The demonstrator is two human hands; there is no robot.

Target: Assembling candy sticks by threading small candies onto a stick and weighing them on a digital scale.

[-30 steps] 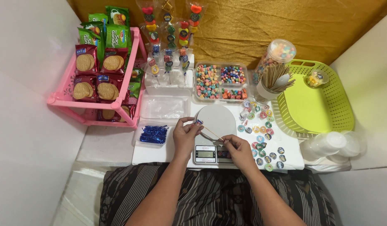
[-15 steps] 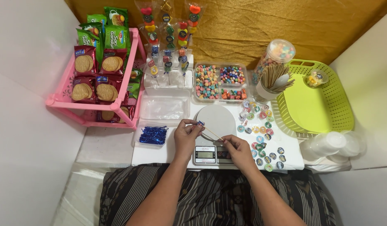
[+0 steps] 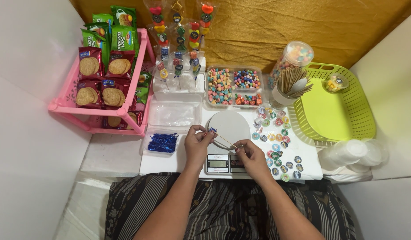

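My left hand (image 3: pixel 198 143) pinches a small colourful candy (image 3: pixel 211 130) at the tip of a thin wooden skewer (image 3: pixel 226 140). My right hand (image 3: pixel 251 156) grips the skewer's other end. Both hands hover over a small digital kitchen scale (image 3: pixel 223 163) with a round white platform (image 3: pixel 230 125). The skewer slants from upper left to lower right between the hands.
A divided clear box of candies (image 3: pixel 234 86) and a stand of finished candy skewers (image 3: pixel 181 66) sit behind the scale. Loose wrapped round candies (image 3: pixel 276 142) lie to the right, by a cup of skewers (image 3: pixel 289 86) and a green basket (image 3: pixel 334 104). A pink snack rack (image 3: pixel 105 89) stands left.
The hands have shifted slightly; the left hand now holds a candy at the skewer's tip, and the skewer lies more plainly between both hands.
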